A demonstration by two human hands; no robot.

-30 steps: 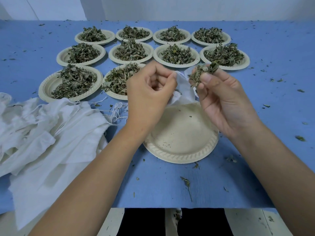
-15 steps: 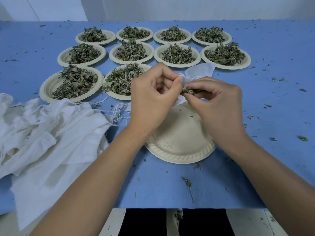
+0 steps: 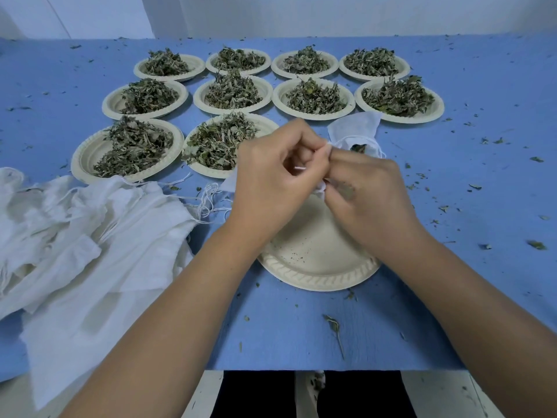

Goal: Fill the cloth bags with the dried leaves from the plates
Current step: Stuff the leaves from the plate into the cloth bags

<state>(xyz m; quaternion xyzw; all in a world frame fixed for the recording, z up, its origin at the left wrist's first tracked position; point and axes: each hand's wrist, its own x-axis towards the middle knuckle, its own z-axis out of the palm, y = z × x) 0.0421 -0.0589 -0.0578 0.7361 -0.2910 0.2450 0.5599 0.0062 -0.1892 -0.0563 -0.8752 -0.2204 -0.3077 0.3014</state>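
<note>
A small white cloth bag (image 3: 355,129) lies just beyond my hands, with dried leaves showing in its mouth. My left hand (image 3: 274,173) pinches the bag's white edge or drawstring. My right hand (image 3: 364,194) is curled against it, pinching the bag's cloth at its fingertips. Both hands hover over a cream paper plate (image 3: 316,267) that holds only crumbs. Several plates heaped with dried leaves stand behind, the nearest (image 3: 217,143) just left of my left hand.
A pile of white cloth bags (image 3: 75,236) with loose strings lies at the left on the blue table (image 3: 482,176). Leaf scraps are scattered across the table, mostly at the right. The table's front edge runs just below the crumbed plate.
A second ago my right hand held a pinch of leaves above the bag. It came down to the bag's mouth; now the leaves are inside and both hands pinch the bag.
</note>
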